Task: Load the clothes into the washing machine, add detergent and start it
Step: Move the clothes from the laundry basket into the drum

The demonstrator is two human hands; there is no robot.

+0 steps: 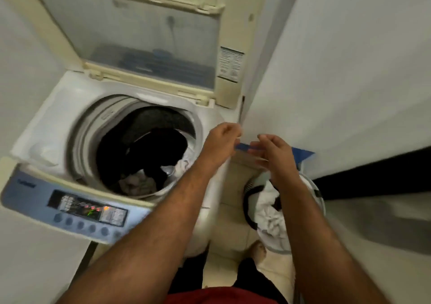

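From the head camera, the left hand [222,140] and right hand [272,154] pinched a small blue packet [243,146] (likely detergent) beside the open washing machine [210,126]. It looked light, thin and floppy, best held by its edges. Clothes [149,161] lay in the drum.
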